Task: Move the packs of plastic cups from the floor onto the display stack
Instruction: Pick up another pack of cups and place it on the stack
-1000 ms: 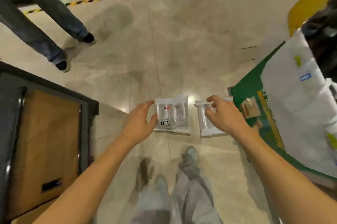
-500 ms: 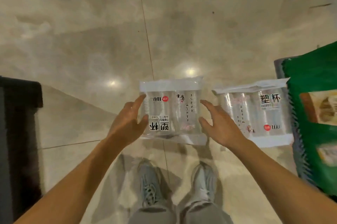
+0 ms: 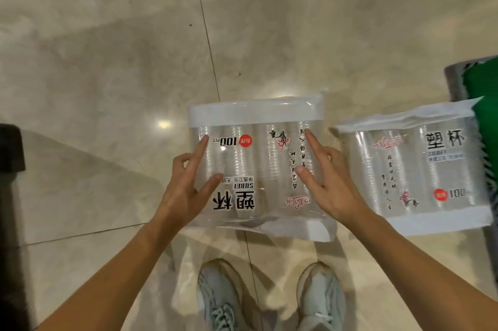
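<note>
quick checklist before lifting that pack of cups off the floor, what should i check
1. Left hand on the near pack: ok, fingers spread against its left side.
2. Right hand on the same pack: ok, fingers lie on its right part.
3. Grip closed enough to lift: not ok, both hands are open and flat, not wrapped under or around the pack.
4. Second pack out of the way: ok, it lies apart to the right, a strip of floor between them.
5. Feet clear: ok, both shoes sit behind the pack's near edge.
6. Space on the display stack: cannot tell, it is not in view.
</note>
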### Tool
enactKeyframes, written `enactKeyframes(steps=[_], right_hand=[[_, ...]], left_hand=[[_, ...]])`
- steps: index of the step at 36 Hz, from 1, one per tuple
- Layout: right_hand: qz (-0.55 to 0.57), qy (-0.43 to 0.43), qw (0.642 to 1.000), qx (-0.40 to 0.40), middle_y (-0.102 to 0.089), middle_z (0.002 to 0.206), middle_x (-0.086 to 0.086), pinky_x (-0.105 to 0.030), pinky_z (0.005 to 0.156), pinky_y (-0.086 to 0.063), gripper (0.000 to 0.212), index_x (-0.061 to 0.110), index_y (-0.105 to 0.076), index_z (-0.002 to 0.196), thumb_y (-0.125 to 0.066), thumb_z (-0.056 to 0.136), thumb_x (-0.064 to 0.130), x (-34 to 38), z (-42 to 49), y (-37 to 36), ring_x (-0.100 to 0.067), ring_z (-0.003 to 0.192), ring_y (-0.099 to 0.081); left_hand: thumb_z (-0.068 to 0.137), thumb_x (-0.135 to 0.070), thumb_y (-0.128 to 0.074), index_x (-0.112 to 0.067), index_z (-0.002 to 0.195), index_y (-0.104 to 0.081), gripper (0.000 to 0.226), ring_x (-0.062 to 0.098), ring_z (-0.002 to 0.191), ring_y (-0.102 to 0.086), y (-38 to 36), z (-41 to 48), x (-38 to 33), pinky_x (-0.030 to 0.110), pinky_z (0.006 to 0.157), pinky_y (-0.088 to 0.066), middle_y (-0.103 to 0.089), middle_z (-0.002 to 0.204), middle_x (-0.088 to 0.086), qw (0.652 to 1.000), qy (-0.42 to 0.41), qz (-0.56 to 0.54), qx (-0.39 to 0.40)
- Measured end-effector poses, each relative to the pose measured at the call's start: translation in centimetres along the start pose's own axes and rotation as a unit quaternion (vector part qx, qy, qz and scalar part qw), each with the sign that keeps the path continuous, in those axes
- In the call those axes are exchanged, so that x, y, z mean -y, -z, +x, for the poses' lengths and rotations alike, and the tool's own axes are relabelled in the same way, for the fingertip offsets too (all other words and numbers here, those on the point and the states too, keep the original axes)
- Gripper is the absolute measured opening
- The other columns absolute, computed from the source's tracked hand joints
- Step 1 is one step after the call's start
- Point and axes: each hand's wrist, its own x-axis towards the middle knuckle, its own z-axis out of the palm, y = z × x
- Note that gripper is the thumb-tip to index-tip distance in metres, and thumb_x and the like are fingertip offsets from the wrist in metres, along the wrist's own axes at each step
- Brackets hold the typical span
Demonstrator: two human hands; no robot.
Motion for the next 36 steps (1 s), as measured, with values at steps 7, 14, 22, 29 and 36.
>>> enactKeyframes(steps=[7,14,22,29,36], right_hand=[[0.037,0.028,0.998,-0.049,-0.030,0.146,0.009,-0.024,0.100,-0.026,0.064,0.064,-0.008,0.146,-0.047,0.097,0.052,11.4,-7.4,12.9,0.032,0.110,-0.026],[0.026,0.054,0.988,-0.143,-0.033,0.142,0.018,-0.004,0.096,-0.022,0.062,0.061,-0.010,0.148,-0.046,0.097,0.054,25.9,-18.7,31.0,0.030,0.114,-0.028],[0.050,0.050,0.972,-0.224,-0.039,0.142,0.012,-0.029,0.101,-0.031,0.056,0.070,-0.015,0.141,-0.043,0.092,0.064,40.9,-35.6,50.7,0.004,0.121,-0.037],[0.025,0.040,0.962,-0.270,-0.037,0.154,0.003,-0.043,0.112,-0.033,0.057,0.073,-0.011,0.139,-0.039,0.089,0.072,46.0,-48.2,61.5,-0.018,0.144,-0.030],[0.024,-0.009,0.937,-0.349,-0.032,0.158,0.015,-0.040,0.113,-0.033,0.056,0.066,-0.019,0.141,-0.042,0.090,0.068,46.6,-57.5,64.8,-0.018,0.141,-0.038]], left_hand=[[0.086,-0.054,-0.063,-0.067,0.145,-0.007,0.082,0.007,0.091,-0.055,10.4,-5.5,-15.1,0.030,0.087,-0.052,-0.036,0.127,-0.003,0.998,-0.038,-0.021,-0.048],[0.081,-0.055,-0.064,-0.073,0.139,-0.015,0.078,-0.004,0.094,-0.052,23.6,-14.0,-36.0,0.016,0.084,-0.042,-0.033,0.123,-0.009,0.992,-0.102,-0.046,-0.055],[0.084,-0.063,-0.058,-0.074,0.138,-0.010,0.073,0.000,0.110,-0.040,37.6,-27.1,-60.6,0.028,0.094,-0.033,-0.031,0.129,-0.009,0.983,-0.182,-0.022,-0.029],[0.073,-0.086,-0.050,-0.079,0.133,-0.009,0.073,0.020,0.147,-0.022,42.5,-35.6,-73.0,0.049,0.118,-0.025,-0.020,0.162,-0.004,0.962,-0.274,0.020,0.002],[0.067,-0.084,-0.060,-0.074,0.135,-0.020,0.080,0.015,0.114,-0.053,41.6,-39.0,-80.4,0.029,0.070,-0.057,-0.024,0.157,-0.003,0.949,-0.305,0.017,0.073]])
